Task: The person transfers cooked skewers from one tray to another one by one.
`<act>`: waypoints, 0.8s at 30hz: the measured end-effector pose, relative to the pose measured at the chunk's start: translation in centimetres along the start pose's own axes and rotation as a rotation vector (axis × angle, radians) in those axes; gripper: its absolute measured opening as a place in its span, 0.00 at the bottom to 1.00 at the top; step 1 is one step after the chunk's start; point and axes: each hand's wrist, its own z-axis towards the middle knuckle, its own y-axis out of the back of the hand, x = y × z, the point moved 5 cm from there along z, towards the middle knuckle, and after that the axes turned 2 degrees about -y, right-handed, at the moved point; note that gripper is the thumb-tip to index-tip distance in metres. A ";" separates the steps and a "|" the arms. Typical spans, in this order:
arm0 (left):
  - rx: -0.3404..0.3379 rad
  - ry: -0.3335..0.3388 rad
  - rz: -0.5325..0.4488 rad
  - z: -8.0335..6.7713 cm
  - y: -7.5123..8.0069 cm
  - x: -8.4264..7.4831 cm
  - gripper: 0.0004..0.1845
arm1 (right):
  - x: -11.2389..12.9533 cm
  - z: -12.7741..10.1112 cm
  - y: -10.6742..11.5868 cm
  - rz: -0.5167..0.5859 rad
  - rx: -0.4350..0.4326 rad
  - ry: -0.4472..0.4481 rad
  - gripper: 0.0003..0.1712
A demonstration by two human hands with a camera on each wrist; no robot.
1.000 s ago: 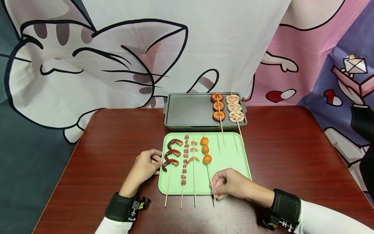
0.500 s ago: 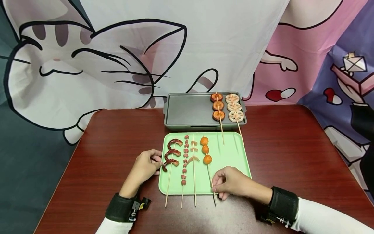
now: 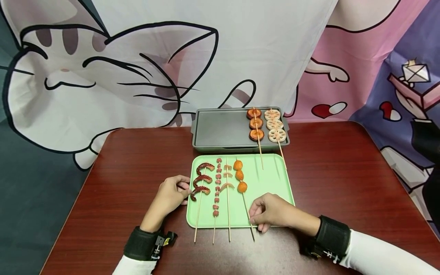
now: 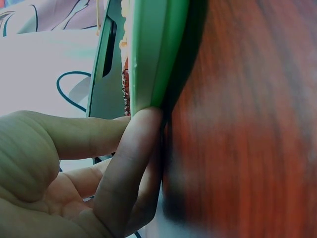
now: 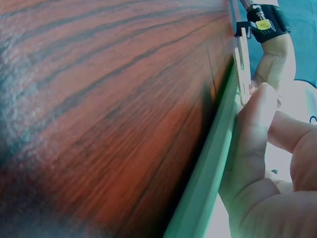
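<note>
A light green tray [image 3: 269,179] lies on the table and bears several skewers. My left hand [image 3: 173,194] grips its left rim, thumb and forefinger pinching the edge [image 4: 148,64] in the left wrist view. At the front edge, my right hand [image 3: 269,212] pinches the lower stick of a skewer with three orange balls [image 3: 242,186]. To the left of it lie a skewer of thin curved pale pieces [image 3: 227,186], one of small reddish cubes [image 3: 215,213] and one of dark red octopus tentacles [image 3: 201,189]. Their stick ends stick out over the front rim.
Behind the green tray stands a grey rectangular pan [image 3: 220,130]. On its right side lie a skewer of brown mushroom caps [image 3: 256,135] and one of lotus root slices [image 3: 277,135], their sticks reaching over the tray. A cartoon cloth [image 3: 268,49] hangs behind the brown table [image 3: 343,172].
My right hand has shifted slightly away from the table's front, and the orange-ball skewer has tilted a little to the left. My left hand stays at the rim.
</note>
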 end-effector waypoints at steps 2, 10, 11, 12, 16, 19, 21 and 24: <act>0.000 -0.001 -0.001 0.0 0.0 0.0 0.18 | 0.1 -0.1 0.2 0.006 -0.003 0.006 0.04; 0.002 0.001 -0.016 -0.1 0.0 0.3 0.17 | 1.1 -1.2 1.4 0.019 -0.022 0.096 0.09; 0.002 -0.001 -0.016 -0.1 0.0 0.3 0.17 | 1.3 -1.4 1.6 0.012 -0.027 0.110 0.10; 0.001 -0.003 -0.016 -0.1 0.0 0.3 0.17 | 1.4 -1.6 1.8 0.008 -0.032 0.121 0.11; 0.000 -0.006 -0.017 -0.1 0.0 0.2 0.17 | 2.0 -2.1 2.6 -0.019 -0.057 0.159 0.12; 0.001 -0.004 -0.019 -0.1 0.0 0.1 0.17 | 2.4 -2.6 3.2 -0.021 -0.076 0.181 0.13; 0.000 -0.002 -0.020 -0.1 0.0 0.1 0.17 | 2.7 -2.9 3.6 -0.025 -0.092 0.197 0.14; -0.002 -0.002 -0.016 -0.1 -0.1 0.1 0.17 | 3.4 -3.4 4.3 -0.046 -0.126 0.221 0.14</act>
